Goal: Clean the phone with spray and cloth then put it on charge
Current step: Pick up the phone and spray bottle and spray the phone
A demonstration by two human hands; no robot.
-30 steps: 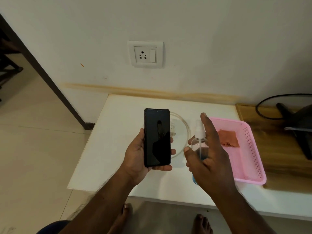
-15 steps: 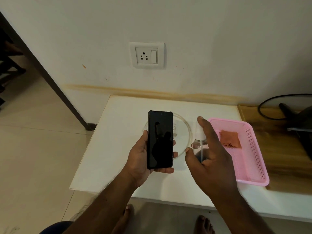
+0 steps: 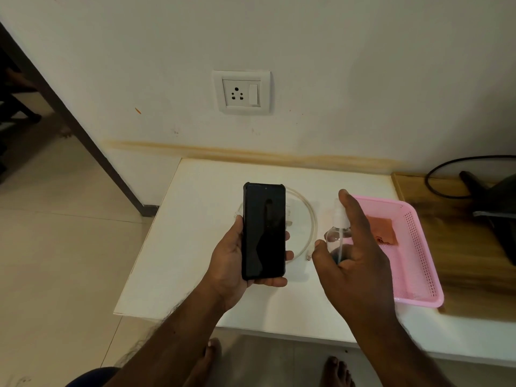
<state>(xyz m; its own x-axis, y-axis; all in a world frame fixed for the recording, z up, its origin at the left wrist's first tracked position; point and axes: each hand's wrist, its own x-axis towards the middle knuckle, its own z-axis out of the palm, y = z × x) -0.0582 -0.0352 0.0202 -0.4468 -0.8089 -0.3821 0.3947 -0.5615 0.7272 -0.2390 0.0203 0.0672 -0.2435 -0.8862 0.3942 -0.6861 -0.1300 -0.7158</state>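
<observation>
Left hand [image 3: 231, 263] grip: fingers and thumb curled round the long edges of the phone [image 3: 264, 231], holding it upright, screen toward the camera, above the counter [image 3: 201, 219]. Right hand [image 3: 354, 263] grip: curled round the spray bottle [image 3: 336, 236], index finger laid over the nozzle head. All positions below are given relative to the phone.

Behind the phone, lying on the counter: a white cable [image 3: 312, 219] in a loose loop, one plug end showing just right of the phone's lower half. Above and behind, on the wall: a socket [image 3: 241, 92], nothing plugged in.

Just right of the phone: the spray bottle, clear, nozzle facing the phone. Liquid level cannot be read with certainty; the lower part appears to hold fluid.

Further right: a pink tray [image 3: 418, 275] on the counter. Contents: one small reddish cloth [image 3: 382, 229], lying flat near the far end. Rest of the tray floor is bare.

Handling, as judged:
- Phone: rigid, moderate weight, glass front likely fragile and slick once wetted. The dark case offers the safer purchase; hold by the side edges, keep fingers off the screen.
- Bottle: light, stiff plastic; grip at the body, press from the top.
- Cloth: soft, limp; pinch at one corner or bunch it.
- Cable: flexible; take hold at the plug.
</observation>
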